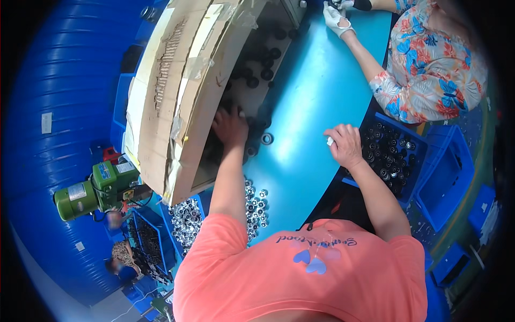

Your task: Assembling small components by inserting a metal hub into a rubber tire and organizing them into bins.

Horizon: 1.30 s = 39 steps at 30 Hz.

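Reaching into the open side of the cardboard box [177, 96], the left hand [230, 126] lies spread over the dark round parts [263, 64] inside, fingers loose and grasping nothing that shows. The right hand [344, 145] rests on the table [306, 107], fingers curled around a small white piece [330, 141]. Raking a few parts toward the near box edge, beside the stray ring [266, 139], looks surer than pinching one deep inside.

You are in a small-parts assembly workshop: a blue worktable [316, 96] carries a torn cardboard box [177, 91] of black round parts, blue plastic bins [429, 161] hold more, shiny metal rings [255, 206] lie loose, and what looks like a green motor-driven machine [94, 190] stands alongside.
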### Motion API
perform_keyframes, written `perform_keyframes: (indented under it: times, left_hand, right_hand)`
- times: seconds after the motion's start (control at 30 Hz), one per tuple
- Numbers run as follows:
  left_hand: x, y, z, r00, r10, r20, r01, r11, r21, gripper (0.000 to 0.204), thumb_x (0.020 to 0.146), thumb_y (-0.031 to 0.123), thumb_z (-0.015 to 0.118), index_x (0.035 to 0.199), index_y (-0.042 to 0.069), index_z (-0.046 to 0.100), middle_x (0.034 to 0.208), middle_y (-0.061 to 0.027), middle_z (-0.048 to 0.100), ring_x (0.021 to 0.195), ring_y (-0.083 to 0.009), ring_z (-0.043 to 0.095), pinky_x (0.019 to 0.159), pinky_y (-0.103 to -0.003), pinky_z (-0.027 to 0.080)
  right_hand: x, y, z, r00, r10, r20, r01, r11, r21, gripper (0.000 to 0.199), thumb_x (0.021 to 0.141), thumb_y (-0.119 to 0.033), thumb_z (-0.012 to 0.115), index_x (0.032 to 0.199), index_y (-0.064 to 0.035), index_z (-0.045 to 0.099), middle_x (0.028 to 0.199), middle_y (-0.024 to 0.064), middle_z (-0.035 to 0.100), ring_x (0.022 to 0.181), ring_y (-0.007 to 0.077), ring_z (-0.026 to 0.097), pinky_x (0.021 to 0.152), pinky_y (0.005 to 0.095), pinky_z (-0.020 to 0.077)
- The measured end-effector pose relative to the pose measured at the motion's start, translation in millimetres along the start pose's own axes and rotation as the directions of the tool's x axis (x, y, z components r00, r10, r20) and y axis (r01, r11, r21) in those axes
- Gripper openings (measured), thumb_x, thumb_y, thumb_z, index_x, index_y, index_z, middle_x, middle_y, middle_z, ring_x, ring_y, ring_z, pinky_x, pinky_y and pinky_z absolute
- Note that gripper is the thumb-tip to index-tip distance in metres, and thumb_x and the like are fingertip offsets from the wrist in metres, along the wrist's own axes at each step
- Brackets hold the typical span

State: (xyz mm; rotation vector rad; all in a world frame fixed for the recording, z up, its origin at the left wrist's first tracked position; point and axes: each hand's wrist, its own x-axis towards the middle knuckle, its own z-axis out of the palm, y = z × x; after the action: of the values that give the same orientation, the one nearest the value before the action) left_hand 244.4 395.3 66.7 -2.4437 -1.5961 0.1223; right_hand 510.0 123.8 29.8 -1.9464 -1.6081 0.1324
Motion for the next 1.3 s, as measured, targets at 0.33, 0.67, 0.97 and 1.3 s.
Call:
perform_keyframes:
  times: [0.33,0.67,0.97,1.3]
  left_hand:
    - [15,-34,24,0.97,-0.219,-0.105,0.184,0.945,-0.271,0.054,0.099,0.048,0.056,0.149,0.025,0.057,0.152,-0.0279,0.048,0.147,-0.0475,0.036,0.117,-0.062,0.028]
    - [143,-41,95,0.982,-0.071,0.174,0.161,0.796,-0.584,0.082,0.094,0.06,0.061,0.158,0.014,0.041,0.161,-0.0234,0.04,0.15,-0.0428,0.036,0.123,-0.049,0.029]
    - [72,86,10,0.985,-0.055,0.165,0.136,0.832,-0.538,0.074,0.091,0.05,0.066,0.157,0.026,0.043,0.163,-0.0177,0.039,0.15,-0.0437,0.034,0.122,-0.056,0.028]
    - [108,56,17,0.984,-0.147,-0.097,0.053,0.774,-0.631,0.083,0.092,0.062,0.063,0.156,0.014,0.044,0.158,-0.024,0.042,0.148,-0.0499,0.033,0.12,-0.065,0.025]
  right_hand:
    - [4,-3,4,1.0,0.022,0.013,-0.022,1.0,-0.012,0.027,0.078,-0.011,0.066,0.104,-0.0198,0.069,0.094,0.0013,0.057,0.091,0.0242,0.056,0.08,0.0405,0.041]
    - [3,-7,5,1.0,0.003,0.023,-0.001,0.995,-0.095,0.03,0.076,-0.011,0.068,0.104,-0.0205,0.068,0.094,0.0017,0.055,0.091,0.0243,0.055,0.08,0.0402,0.04]
    - [3,-12,5,1.0,-0.01,-0.006,0.01,0.994,-0.112,0.029,0.078,-0.01,0.068,0.105,-0.0193,0.067,0.094,0.0028,0.054,0.091,0.0255,0.055,0.08,0.0403,0.0402]
    - [0,-9,4,1.0,0.013,0.009,-0.012,0.993,-0.117,0.03,0.077,-0.011,0.068,0.105,-0.0216,0.068,0.094,0.0023,0.053,0.091,0.0254,0.055,0.08,0.0403,0.0402]
